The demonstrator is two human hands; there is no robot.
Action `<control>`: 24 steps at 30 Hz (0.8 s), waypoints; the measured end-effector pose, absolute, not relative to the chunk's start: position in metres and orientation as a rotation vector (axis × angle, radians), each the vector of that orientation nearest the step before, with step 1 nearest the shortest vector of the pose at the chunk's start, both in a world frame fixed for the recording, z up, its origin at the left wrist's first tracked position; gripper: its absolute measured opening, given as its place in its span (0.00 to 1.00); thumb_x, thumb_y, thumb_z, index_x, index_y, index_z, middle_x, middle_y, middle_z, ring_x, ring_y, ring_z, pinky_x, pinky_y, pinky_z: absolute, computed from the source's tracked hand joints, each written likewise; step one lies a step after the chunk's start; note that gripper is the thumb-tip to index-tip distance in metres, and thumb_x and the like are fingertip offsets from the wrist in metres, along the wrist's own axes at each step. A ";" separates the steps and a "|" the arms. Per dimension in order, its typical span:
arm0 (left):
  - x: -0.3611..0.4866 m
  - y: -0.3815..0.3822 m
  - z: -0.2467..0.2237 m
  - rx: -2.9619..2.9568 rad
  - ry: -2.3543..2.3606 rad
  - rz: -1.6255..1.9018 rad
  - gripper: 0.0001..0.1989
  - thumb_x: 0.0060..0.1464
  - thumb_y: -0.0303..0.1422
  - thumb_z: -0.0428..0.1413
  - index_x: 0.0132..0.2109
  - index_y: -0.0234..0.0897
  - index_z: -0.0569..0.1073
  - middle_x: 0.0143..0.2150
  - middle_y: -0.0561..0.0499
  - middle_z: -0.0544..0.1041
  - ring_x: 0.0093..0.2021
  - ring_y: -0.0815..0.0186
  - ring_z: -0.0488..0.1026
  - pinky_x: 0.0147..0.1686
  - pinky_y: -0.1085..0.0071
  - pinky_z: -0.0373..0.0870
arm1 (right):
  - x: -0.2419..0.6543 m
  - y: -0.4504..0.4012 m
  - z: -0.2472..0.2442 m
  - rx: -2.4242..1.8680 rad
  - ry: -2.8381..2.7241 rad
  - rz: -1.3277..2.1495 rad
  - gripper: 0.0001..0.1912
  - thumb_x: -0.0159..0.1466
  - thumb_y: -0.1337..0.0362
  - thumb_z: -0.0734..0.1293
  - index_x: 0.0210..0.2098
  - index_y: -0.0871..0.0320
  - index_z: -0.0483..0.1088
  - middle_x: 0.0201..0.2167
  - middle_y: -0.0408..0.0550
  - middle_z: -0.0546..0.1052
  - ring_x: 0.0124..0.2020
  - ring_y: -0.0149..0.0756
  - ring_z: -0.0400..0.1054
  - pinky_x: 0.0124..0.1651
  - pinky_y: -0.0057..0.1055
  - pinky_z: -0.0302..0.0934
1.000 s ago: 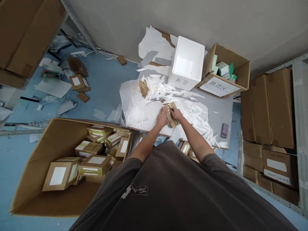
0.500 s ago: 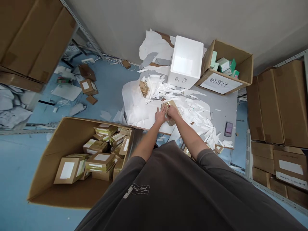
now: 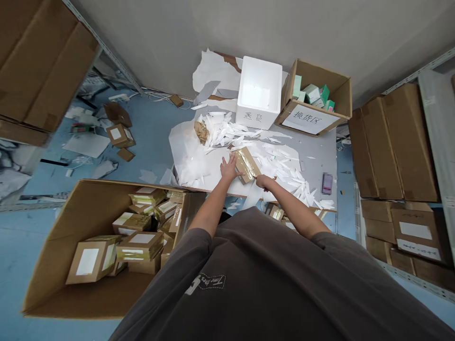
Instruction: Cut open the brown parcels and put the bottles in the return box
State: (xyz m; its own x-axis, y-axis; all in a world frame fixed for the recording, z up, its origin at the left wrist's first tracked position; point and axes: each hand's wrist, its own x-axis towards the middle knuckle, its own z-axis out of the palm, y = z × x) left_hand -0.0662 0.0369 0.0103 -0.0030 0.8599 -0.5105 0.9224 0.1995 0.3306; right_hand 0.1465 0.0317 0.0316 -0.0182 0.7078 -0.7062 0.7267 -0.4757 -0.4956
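A small brown cardboard box (image 3: 248, 160), with shiny tape along its top, lies slanted on the table among white paper strips (image 3: 227, 131). Against its left side rests my left hand (image 3: 229, 167), fingers stretched and spread. My right hand (image 3: 264, 182) is closed at the box's near right corner, by the end of the tape. A small thin thing seems to poke from its fingers towards the tape; it is too small to name.
Behind stand a white foam box (image 3: 259, 118) and a labelled carton (image 3: 341, 122) holding green-and-white boxes (image 3: 313, 94). A phone (image 3: 327, 183) lies on the table's right. At lower left, a large carton (image 3: 53, 246) contains several taped parcels (image 3: 142, 239). Shelves with cartons (image 3: 408, 142) flank the table.
My right hand has moved from the top of the box to its near right corner, uncovering the tape. My left hand stays at the box's left side. The view has shifted slightly.
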 end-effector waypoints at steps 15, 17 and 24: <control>0.006 -0.017 0.029 1.557 2.085 -0.196 0.61 0.59 0.63 0.60 0.84 0.38 0.43 0.86 0.37 0.39 0.84 0.32 0.35 0.78 0.38 0.49 | 0.187 0.025 0.021 2.548 1.471 -1.316 0.27 0.67 0.45 0.75 0.52 0.54 0.62 0.52 0.59 0.82 0.44 0.45 0.82 0.41 0.33 0.74; 0.010 -0.016 0.032 1.675 2.035 -0.197 0.57 0.60 0.59 0.61 0.84 0.37 0.48 0.85 0.34 0.45 0.84 0.33 0.33 0.79 0.37 0.44 | 0.184 0.035 0.014 2.525 1.523 -1.192 0.26 0.67 0.48 0.76 0.53 0.54 0.63 0.53 0.60 0.82 0.53 0.50 0.80 0.47 0.35 0.73; 0.012 0.014 0.036 2.124 1.448 -0.224 0.46 0.56 0.33 0.64 0.79 0.45 0.61 0.78 0.40 0.64 0.81 0.43 0.52 0.78 0.45 0.49 | 0.185 0.070 0.010 2.260 1.783 -1.117 0.23 0.69 0.52 0.75 0.54 0.53 0.62 0.52 0.59 0.81 0.54 0.53 0.78 0.49 0.36 0.69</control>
